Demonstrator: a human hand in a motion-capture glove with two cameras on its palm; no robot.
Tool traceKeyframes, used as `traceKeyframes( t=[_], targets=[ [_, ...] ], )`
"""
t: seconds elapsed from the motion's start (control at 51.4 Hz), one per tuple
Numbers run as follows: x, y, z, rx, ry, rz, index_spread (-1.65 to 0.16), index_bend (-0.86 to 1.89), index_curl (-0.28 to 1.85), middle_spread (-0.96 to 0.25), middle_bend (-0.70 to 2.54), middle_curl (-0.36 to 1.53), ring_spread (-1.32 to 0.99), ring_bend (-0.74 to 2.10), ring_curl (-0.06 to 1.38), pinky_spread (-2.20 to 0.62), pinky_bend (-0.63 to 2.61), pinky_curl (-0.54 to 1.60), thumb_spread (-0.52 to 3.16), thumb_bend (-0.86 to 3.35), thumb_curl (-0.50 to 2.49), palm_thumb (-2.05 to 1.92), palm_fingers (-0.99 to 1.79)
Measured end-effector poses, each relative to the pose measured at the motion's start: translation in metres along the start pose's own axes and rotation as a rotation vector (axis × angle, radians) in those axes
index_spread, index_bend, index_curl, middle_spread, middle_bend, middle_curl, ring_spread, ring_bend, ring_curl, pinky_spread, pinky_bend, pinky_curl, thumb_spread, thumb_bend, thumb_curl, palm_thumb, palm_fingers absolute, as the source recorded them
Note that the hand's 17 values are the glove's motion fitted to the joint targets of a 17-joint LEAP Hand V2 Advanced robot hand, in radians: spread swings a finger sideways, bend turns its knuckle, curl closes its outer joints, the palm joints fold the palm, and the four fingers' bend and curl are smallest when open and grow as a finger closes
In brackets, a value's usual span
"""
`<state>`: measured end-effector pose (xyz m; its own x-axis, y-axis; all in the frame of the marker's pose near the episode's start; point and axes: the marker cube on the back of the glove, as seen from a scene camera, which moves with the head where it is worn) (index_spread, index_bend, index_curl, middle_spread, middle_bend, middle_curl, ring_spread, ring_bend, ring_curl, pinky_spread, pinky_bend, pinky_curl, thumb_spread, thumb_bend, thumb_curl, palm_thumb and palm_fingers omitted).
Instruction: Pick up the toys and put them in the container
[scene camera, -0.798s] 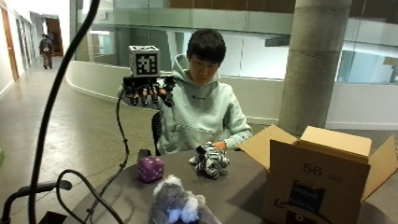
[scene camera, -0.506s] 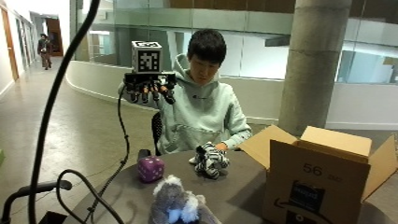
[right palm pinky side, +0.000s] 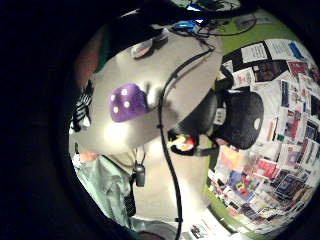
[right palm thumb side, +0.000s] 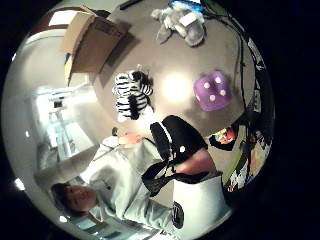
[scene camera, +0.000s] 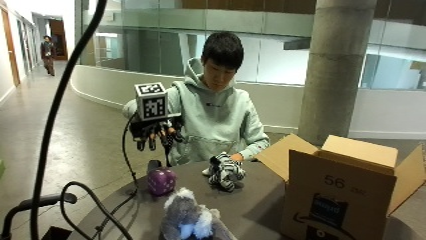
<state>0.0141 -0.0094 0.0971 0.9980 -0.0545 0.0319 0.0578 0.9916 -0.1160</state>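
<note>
A person sits behind a round grey table (scene camera: 259, 205). My gloved right hand (scene camera: 156, 134) hangs in the air above a purple plush die (scene camera: 162, 181), fingers pointing down and relaxed, holding nothing. The die (right palm thumb side: 213, 91) (right palm pinky side: 128, 101) lies on the table's edge. A zebra toy (scene camera: 225, 172) (right palm thumb side: 131, 94) lies mid-table with the bare left hand (scene camera: 237, 158) resting behind it. A grey plush animal (scene camera: 188, 219) (right palm thumb side: 182, 23) lies at the near edge. An open cardboard box (scene camera: 343, 187) (right palm thumb side: 87, 40) stands on the table to the right.
A black cable (scene camera: 130, 165) hangs from the glove down across the table. A black chair (right palm pinky side: 235, 120) stands beside the table. A concrete pillar (scene camera: 333, 70) rises behind the box.
My gloved hand has come down from shoulder height toward the purple die. The toys and the box have not moved.
</note>
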Motion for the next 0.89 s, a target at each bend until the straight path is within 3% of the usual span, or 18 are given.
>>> traceKeyframes(
  t=[0.253, 0.409, 0.584, 0.623, 0.759, 0.895],
  targets=[
    [0.019, -0.016, 0.088, -0.14, -0.066, 0.042, -0.27, 0.07, 0.14, -0.03, 0.12, 0.18, -0.01, 0.17, 0.19, 0.04, 0.91, 0.34, 1.32, 0.04, 0.24, 0.14, -0.29],
    [0.022, -0.026, 0.113, -0.099, -0.1, 0.027, -0.3, 0.08, 0.13, -0.03, 0.08, 0.16, 0.0, 0.27, 0.23, 0.04, 1.07, 0.38, 1.31, 0.05, 0.26, 0.22, -0.17],
    [0.019, -0.035, 0.12, -0.007, -0.087, 0.018, -0.32, 0.13, 0.14, -0.04, 0.12, 0.15, -0.06, 0.65, 0.32, -0.09, 1.19, 0.4, 1.37, 0.13, 0.31, 0.4, 0.1],
    [0.018, -0.038, 0.121, -0.001, -0.087, 0.019, -0.31, 0.15, 0.15, -0.04, 0.13, 0.14, -0.09, 0.76, 0.35, -0.15, 1.22, 0.4, 1.38, 0.16, 0.33, 0.46, 0.27],
    [0.013, -0.046, 0.123, -0.004, -0.097, 0.016, -0.29, 0.16, 0.18, -0.08, 0.25, 0.19, -0.2, 0.91, 0.4, -0.28, 1.19, 0.38, 1.42, 0.24, 0.4, 0.61, 0.56],
    [0.004, -0.057, 0.118, 0.006, -0.134, -0.013, -0.28, 0.3, 0.23, -0.16, 0.41, 0.26, -0.3, 0.97, 0.45, -0.36, 1.07, 0.37, 1.19, 0.25, 0.52, 0.75, 0.8]
  ],
)
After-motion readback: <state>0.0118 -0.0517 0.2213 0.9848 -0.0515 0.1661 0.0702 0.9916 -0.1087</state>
